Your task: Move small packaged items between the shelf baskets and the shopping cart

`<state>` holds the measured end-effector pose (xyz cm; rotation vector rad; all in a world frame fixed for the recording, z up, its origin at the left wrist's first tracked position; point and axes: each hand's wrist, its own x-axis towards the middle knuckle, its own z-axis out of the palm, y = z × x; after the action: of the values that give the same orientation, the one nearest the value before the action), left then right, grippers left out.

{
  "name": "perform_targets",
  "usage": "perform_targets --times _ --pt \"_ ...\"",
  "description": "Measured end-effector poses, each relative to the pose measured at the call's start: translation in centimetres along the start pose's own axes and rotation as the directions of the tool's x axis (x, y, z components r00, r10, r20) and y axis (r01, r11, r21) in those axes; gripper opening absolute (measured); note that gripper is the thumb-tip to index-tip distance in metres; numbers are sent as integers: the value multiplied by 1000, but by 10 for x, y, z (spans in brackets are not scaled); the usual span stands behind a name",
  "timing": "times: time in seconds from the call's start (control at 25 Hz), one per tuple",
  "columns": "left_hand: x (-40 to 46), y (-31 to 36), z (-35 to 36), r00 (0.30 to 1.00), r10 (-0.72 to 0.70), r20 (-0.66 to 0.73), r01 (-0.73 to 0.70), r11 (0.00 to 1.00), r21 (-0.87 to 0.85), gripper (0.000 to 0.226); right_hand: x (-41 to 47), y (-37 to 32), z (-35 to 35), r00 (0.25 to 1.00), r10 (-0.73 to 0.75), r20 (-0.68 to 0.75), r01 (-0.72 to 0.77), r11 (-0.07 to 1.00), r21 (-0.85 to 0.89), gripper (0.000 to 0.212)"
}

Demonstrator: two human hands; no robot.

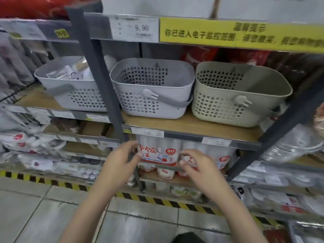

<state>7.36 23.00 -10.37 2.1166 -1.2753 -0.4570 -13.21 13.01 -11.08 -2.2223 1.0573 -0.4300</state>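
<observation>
Grey middle basket [152,88] on shelf front edge, directly above both hands, apparently empty. Left hand [121,159] and right hand [193,163] loosely spread, holding nothing, flanking red-white cup pack [159,151] below. Left slightly nearer.

A white price label reading 9.90 [135,28] sits on the upper shelf edge beside a long yellow notice strip with dark Chinese characters [242,35]. A dark grey metal shelf upright [98,71] runs down the front. Yellow-and-black hazard tape [157,199] borders the pale grey tiled floor [31,213].
</observation>
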Motion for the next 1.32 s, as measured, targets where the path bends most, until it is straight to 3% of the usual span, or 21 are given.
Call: perform_targets --times 0.2,0.36,0.56,0.76,0.96,1.12,1.24,1.32 --pt "49 24 -28 980 91 -175 -90 996 16 38 57 -20 -38 980 -127 -155 124 992 -26 30" --pt "91 42 -39 928 238 -288 -201 968 151 40 115 -32 -54 923 -241 -299 220 970 -102 29" --pt "136 40 -34 921 279 -272 -181 924 337 48 160 -27 -54 902 -325 -284 236 922 -306 31" --pt "147 33 -35 890 327 -316 -201 906 371 37 169 -22 -57 893 -356 -275 270 913 -307 21" --pt "162 26 -44 871 367 -327 -286 919 272 33 184 -39 -69 936 -282 -211 199 917 -345 10" --pt "173 24 -53 892 354 -280 -318 933 166 27 216 -53 -79 998 -70 5 68 947 -313 16" --pt "179 25 -59 908 316 -275 -281 946 161 7 257 -53 -79 959 112 259 13 899 -437 38" --pt "183 28 -61 917 288 -275 -243 952 188 9 280 -50 -74 894 272 356 -56 857 -513 50"
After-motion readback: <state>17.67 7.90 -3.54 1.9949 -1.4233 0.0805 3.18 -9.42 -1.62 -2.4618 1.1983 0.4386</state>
